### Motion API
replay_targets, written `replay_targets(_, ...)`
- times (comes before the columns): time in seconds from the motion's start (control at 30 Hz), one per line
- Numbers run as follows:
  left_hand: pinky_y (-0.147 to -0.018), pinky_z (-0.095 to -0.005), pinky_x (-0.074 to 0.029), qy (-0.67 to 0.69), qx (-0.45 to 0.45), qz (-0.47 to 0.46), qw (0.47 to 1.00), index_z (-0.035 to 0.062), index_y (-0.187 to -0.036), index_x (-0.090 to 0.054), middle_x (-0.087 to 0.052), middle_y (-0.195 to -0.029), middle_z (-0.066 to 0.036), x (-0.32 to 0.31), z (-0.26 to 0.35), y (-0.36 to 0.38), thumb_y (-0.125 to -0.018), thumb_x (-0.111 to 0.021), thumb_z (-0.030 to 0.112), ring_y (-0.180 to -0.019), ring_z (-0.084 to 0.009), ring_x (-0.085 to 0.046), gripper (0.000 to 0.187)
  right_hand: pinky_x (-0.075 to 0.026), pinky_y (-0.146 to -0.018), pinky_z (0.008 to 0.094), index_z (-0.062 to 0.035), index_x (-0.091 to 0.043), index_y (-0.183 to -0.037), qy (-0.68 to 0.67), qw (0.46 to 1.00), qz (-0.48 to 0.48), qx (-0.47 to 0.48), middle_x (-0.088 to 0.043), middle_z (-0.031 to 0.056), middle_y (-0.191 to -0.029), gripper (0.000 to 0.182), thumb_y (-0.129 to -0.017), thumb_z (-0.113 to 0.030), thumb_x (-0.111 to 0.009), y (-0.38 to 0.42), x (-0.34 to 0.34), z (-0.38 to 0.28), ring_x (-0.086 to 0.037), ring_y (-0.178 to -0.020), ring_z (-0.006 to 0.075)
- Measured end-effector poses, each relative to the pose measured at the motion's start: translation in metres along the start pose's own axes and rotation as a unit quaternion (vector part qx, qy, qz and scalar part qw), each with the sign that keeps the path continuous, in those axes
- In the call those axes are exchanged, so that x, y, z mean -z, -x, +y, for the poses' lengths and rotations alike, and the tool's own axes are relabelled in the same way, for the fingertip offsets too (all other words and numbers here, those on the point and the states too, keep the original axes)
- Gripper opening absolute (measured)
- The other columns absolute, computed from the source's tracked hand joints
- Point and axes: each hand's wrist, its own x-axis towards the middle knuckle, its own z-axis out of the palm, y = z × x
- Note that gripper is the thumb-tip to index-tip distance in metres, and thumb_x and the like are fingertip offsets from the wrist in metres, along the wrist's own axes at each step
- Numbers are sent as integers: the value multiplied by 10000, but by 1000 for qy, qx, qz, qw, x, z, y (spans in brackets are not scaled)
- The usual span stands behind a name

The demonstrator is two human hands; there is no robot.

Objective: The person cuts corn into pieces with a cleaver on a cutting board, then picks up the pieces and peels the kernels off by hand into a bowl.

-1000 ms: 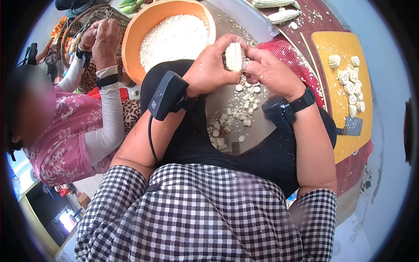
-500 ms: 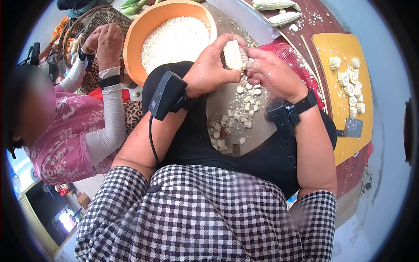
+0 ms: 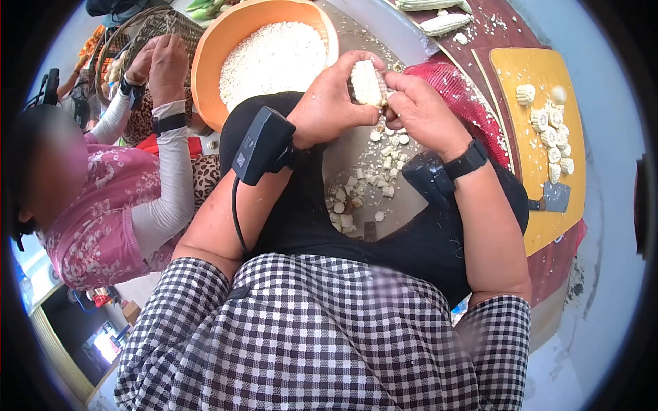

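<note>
A short piece of white corn cob (image 3: 365, 83) is held up above my lap, part of its right side bare of kernels. My left hand (image 3: 327, 108) is closed around it, thumb below and fingers over the top. From the other side my right hand (image 3: 428, 113) presses against the stripped part with thumb and bent fingers. Just behind my left hand stands an orange basin (image 3: 208, 85) holding loose white kernels (image 3: 274, 61). Cob bits (image 3: 384, 161) and stray kernels lie scattered on the floor between my knees.
A yellow cutting board (image 3: 548, 229) at right bears several cut corn pieces (image 3: 550, 137) and a cleaver (image 3: 555, 197). Beside it lies a red mesh bag (image 3: 480, 109). Whole corn ears (image 3: 444, 25) rest at the back. Close on my left sits a co-worker (image 3: 113, 198), hands raised.
My right wrist has turned and shifted slightly left, its fingers still against the corn piece. My left hand keeps its hold almost unmoved.
</note>
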Motion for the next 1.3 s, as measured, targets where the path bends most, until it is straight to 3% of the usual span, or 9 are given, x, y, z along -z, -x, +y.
replay_targets(0.2,-623,-226,-469,69,13,10,997,67,-1234,-456,-557,-863,-27,2,6,0,-724,-671,-15,-717,-74,-530,559,-399,-562,183,-5,-567,-1022,-233,970,-57,-50,-524,1,-798,177,-907,-99,-470,5,5,-19,-463,-644,54)
replay_targets(0.3,-655,-228,-466,57,16,15,998,69,-1243,-462,-558,-874,-16,5,3,0,-726,-682,2,-747,-74,-524,566,-389,-556,180,0,-572,-1042,-174,979,-99,-29,-521,-12,-802,194,-910,-112,-485,0,8,-11,-450,-648,37)
replay_targets(0.5,-717,-241,-471,18,47,6,999,63,-1235,-476,-571,-909,-30,6,7,3,-719,-691,25,-817,-71,-528,560,-395,-544,191,0,-573,-989,-114,989,-94,-11,-519,-17,-780,179,-901,-119,-471,-1,4,-6,-445,-633,41)
replay_targets(0.7,-694,-236,-475,-23,12,7,1000,56,-1219,-485,-576,-887,-26,3,2,1,-711,-690,25,-765,-72,-537,549,-426,-565,203,4,-559,-951,17,1000,-23,-6,-529,-6,-760,171,-900,-101,-434,-1,0,0,-484,-635,65)
replay_targets(0.8,-702,-234,-473,-4,18,11,1000,55,-1227,-473,-576,-888,-28,4,4,0,-718,-689,23,-763,-75,-537,554,-420,-557,201,5,-551,-959,-8,1000,-14,-26,-530,6,-799,164,-899,-90,-431,1,0,-6,-487,-663,66)
replay_targets(1.0,-701,-237,-478,65,6,17,998,53,-1277,-423,-575,-916,-38,4,9,0,-737,-685,3,-769,-80,-550,602,-387,-533,185,1,-539,-1035,-259,960,-72,-79,-515,23,-864,174,-926,-106,-455,0,10,-17,-455,-707,55)
replay_targets(1.2,-742,-252,-467,193,-38,37,980,34,-1307,-389,-532,-1014,-47,3,11,-1,-758,-729,33,-832,-100,-550,646,-380,-522,183,-8,-546,-1048,-234,969,-74,-38,-520,17,-827,275,-977,-270,-503,-3,9,-13,-450,-665,57)
replay_targets(1.3,-741,-250,-462,175,-57,45,982,36,-1297,-407,-522,-1019,-42,4,11,-2,-758,-735,46,-865,-100,-540,631,-376,-499,186,-17,-554,-1038,-239,969,-62,-25,-522,8,-821,311,-972,-319,-519,-5,11,-9,-450,-660,53)
